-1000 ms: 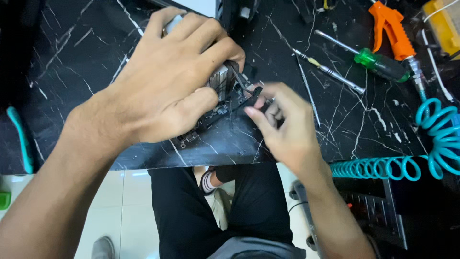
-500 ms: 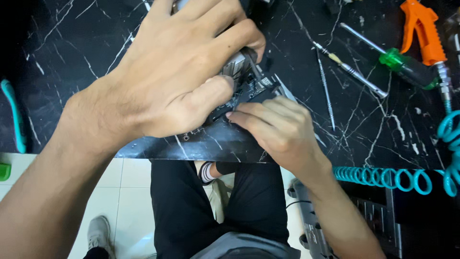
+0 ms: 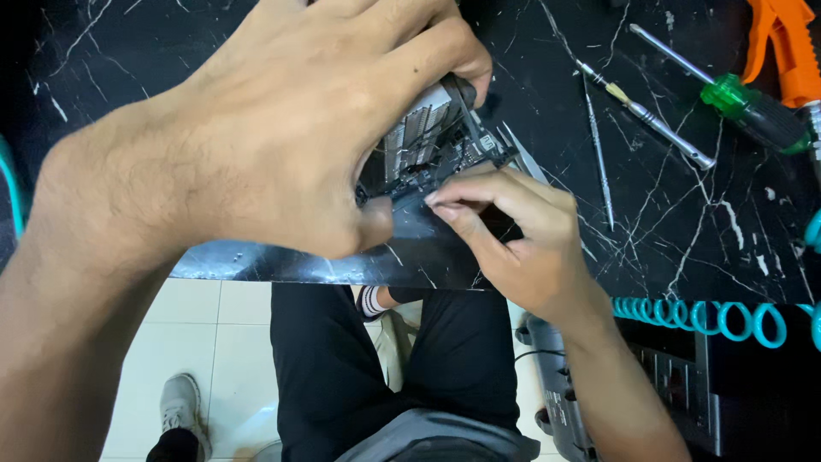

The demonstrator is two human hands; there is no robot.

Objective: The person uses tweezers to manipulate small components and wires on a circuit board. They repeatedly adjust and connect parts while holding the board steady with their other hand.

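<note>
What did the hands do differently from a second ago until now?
The right hand slid in from beside the circuit board and now presses its fingertips on the board's near edge by the left thumb. The left hand kept gripping the board from above. The green-handled screwdriver, the thin metal tools and the teal coiled hose lay where they were.

a dark circuit board [image 3: 436,141] with silvery metal blocks is being held tilted above the black marble table's [image 3: 256,257] near edge, largely being covered, only its right part being shown.
</note>
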